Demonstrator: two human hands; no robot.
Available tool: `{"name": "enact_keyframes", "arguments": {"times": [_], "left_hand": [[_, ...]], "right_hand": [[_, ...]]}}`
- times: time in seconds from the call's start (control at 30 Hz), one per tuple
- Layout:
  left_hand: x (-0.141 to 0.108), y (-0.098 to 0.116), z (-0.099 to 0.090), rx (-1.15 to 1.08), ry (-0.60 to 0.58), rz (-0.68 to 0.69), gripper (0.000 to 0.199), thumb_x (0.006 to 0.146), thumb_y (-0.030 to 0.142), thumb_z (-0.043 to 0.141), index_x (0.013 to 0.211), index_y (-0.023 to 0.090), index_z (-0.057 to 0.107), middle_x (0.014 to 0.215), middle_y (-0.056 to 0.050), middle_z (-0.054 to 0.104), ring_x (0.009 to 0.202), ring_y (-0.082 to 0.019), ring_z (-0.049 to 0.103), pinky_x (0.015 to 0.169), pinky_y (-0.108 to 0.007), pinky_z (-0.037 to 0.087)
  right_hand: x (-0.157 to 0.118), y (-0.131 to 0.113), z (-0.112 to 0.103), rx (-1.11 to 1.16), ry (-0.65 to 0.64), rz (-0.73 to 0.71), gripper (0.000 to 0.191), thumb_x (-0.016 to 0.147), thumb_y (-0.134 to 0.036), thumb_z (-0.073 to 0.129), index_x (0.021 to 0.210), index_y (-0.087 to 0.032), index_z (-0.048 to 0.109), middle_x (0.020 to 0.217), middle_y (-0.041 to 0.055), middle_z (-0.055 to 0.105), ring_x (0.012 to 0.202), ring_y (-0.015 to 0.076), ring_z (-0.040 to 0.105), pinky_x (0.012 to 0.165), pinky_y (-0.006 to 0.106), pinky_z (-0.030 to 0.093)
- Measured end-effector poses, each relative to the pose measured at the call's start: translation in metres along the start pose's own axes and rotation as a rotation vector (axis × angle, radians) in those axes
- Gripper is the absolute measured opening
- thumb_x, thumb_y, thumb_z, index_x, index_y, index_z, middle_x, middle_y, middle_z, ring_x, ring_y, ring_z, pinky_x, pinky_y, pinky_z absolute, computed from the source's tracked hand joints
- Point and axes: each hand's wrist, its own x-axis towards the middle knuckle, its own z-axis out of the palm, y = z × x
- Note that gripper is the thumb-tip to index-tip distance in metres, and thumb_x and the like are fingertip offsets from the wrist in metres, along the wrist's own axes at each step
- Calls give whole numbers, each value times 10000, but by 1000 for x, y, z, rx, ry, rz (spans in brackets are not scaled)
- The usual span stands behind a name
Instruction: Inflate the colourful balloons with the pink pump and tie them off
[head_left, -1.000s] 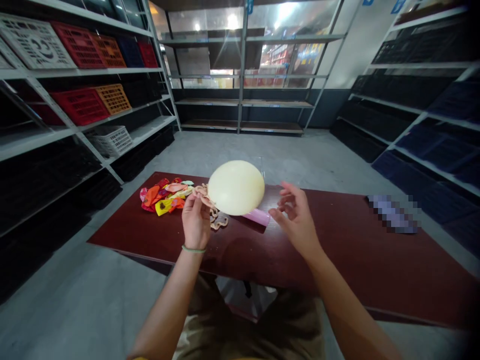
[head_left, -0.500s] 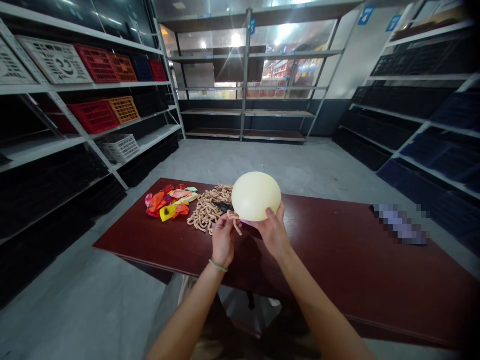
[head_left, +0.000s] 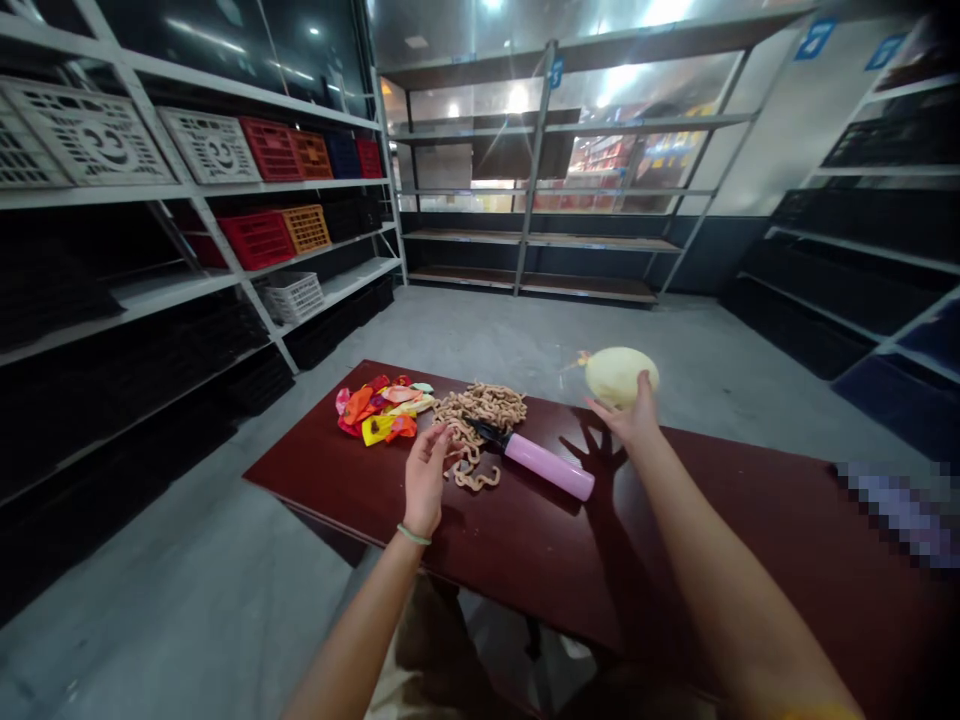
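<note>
My right hand (head_left: 634,412) is at the far edge of the dark red table (head_left: 510,560), its spread fingers against the underside of an inflated cream balloon (head_left: 619,377). The balloon's small knot points left. My left hand (head_left: 426,480) is raised and open, with a green wrist band (head_left: 414,534), just beside a heap of tan twisted thin balloons (head_left: 480,408). A pink hand pump (head_left: 547,466) with a black nozzle lies on the table between my hands. Flat multicoloured balloons (head_left: 379,412) lie further left.
Metal shelving (head_left: 202,190) holds red, orange and white crates on the left, with dark shelving on the right. More shelves stand ahead. A pixelated object (head_left: 900,510) lies at the table's right end. Concrete floor surrounds the table.
My hands have parted. The cream balloon has moved right, away from my left hand, and the pink pump now shows fully on the table. The view has also turned slightly.
</note>
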Motion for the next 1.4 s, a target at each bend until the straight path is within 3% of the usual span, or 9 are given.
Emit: {"name": "enact_keyframes", "arguments": {"times": [0.1, 0.2, 0.4, 0.6, 0.73, 0.9, 1.13, 1.23, 1.4], "left_hand": [[16, 3, -30, 131, 55, 106, 381, 820, 406, 670, 1108, 162, 613, 1093, -94, 660, 860, -160, 667, 772, -298, 544], [36, 7, -63, 319, 129, 196, 351, 827, 387, 650, 1082, 146, 634, 1095, -110, 672, 895, -172, 658, 806, -306, 529], [69, 18, -115, 749, 205, 332, 262, 839, 297, 613, 1057, 164, 671, 1084, -111, 685, 967, -221, 640, 894, -370, 490], [71, 12, -135, 955, 163, 371, 221, 861, 216, 575, 1052, 166, 674, 1102, -123, 677, 978, -236, 634, 865, -368, 494], [70, 8, -136, 955, 155, 370, 207, 874, 211, 568, 1050, 175, 673, 1085, -119, 678, 966, -233, 633, 854, -362, 498], [71, 8, -133, 978, 133, 345, 210, 876, 236, 587, 1055, 171, 676, 1087, -125, 679, 979, -239, 634, 867, -367, 496], [65, 15, -121, 832, 153, 337, 254, 903, 330, 568, 1079, 194, 691, 1105, -124, 695, 1015, -249, 646, 927, -391, 480], [57, 22, -102, 578, -48, 120, 307, 884, 427, 585, 1035, 191, 710, 1018, -121, 724, 920, -250, 688, 833, -398, 540], [27, 26, -45, 159, -453, -318, 399, 847, 521, 619, 1003, 159, 682, 984, -132, 729, 829, -217, 708, 765, -357, 568]], "right_hand": [[-7, 13, 5, 87, 76, 187, 610, 796, -528, 642, 1275, -355, 307, 1394, 102, 397, 1101, 243, 618, 783, 512, 588], [-24, 30, 24, 50, 44, 164, 656, 765, -389, 699, 1272, -381, 283, 1407, 77, 360, 1080, 216, 619, 806, 492, 597], [-83, 78, 98, -363, -473, -190, 504, 772, -410, 627, 1218, -311, 412, 1124, 30, 557, 929, 177, 645, 811, 424, 595], [-145, 139, 179, -604, -840, -354, 238, 774, -271, 634, 1002, -204, 624, 983, 49, 651, 888, 189, 638, 884, 414, 516], [-166, 166, 210, -722, -928, -489, 236, 752, -145, 646, 980, -202, 639, 1103, 78, 630, 1051, 223, 574, 982, 424, 430], [-173, 179, 218, -839, -902, -573, 90, 819, -116, 567, 830, -180, 629, 1000, 102, 639, 1002, 242, 571, 945, 430, 419], [-167, 130, 199, -887, -900, -612, 138, 911, -230, 515, 950, -209, 646, 919, 46, 695, 833, 193, 628, 801, 343, 456], [-163, 96, 185, -883, -945, -628, 114, 898, -243, 552, 930, -221, 659, 912, 23, 709, 829, 171, 645, 784, 307, 461], [-159, 52, 151, -847, -987, -601, 91, 867, -222, 574, 872, -219, 664, 879, 5, 707, 816, 151, 646, 773, 290, 470]]}}
